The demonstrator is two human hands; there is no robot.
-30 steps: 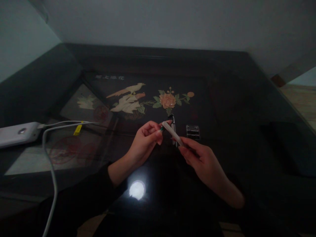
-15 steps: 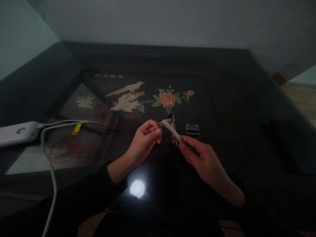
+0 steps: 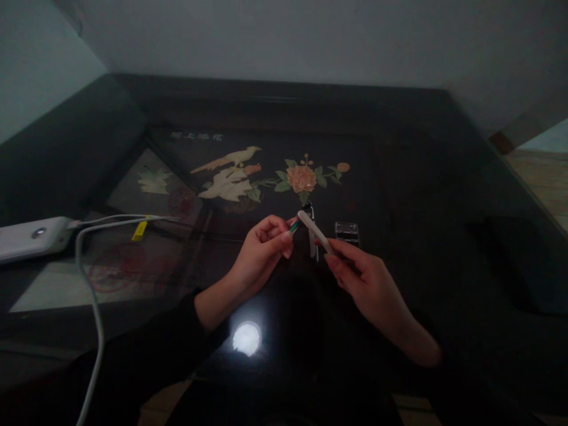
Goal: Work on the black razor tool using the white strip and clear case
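Dim room. Dark glossy tabletop (image 3: 421, 177) with bird-and-flower inlay (image 3: 266, 174); pale wall (image 3: 284, 35) across the top; lamp reflection (image 3: 247, 338) lower centre.

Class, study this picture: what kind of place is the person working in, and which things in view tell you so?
Probably a room in a home, not a workshop. A dark glass-topped table covers a decorative bird-and-flower panel, a white charger with cables lies on it, and plain walls meet at the corner behind.
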